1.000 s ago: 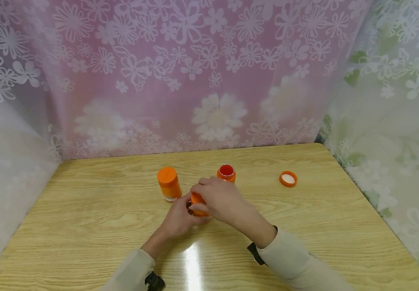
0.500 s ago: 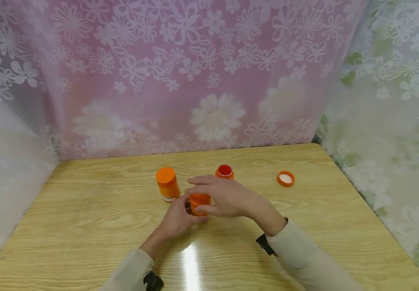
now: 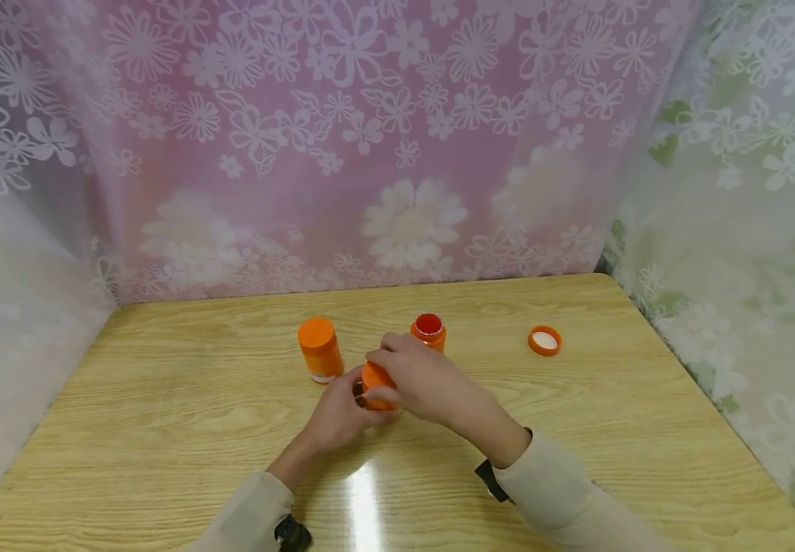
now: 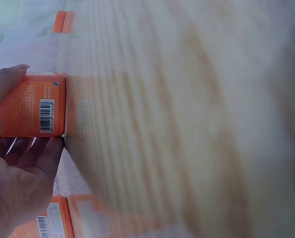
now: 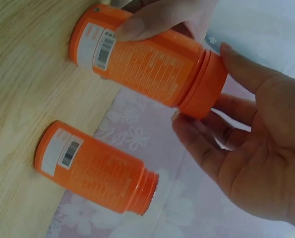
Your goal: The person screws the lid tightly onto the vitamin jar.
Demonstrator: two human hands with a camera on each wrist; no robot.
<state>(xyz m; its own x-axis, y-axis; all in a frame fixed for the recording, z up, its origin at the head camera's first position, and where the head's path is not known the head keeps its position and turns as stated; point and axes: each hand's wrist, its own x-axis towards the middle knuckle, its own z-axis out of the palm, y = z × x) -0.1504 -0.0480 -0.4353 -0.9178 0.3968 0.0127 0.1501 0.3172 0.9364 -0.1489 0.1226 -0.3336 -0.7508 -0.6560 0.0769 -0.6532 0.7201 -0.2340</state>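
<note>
An orange pill bottle [image 5: 152,59] stands upright on the table, my left hand [image 3: 338,414] gripping its body with the thumb on one side and the fingers on the other. My right hand [image 3: 428,379] reaches over the top, thumb and fingertips pinching the orange screw cap [image 5: 205,87] of that bottle. In the right wrist view the cap sits on the bottle's neck. Just behind my right hand is a second orange bottle [image 5: 95,168] with no cap, its mouth showing a red inside. To the left of my left hand stands a third, capped bottle [image 3: 321,353].
A loose orange cap [image 3: 545,340] lies with its white lining up at the right of the wooden table [image 3: 183,429]. Floral curtains [image 3: 397,153] hang behind the table and along both sides.
Half a second ago my right hand had its fingers spread and stretched over the cap. Now it has turned back, and the fingers are curled round the cap again. My left hand stays put.
</note>
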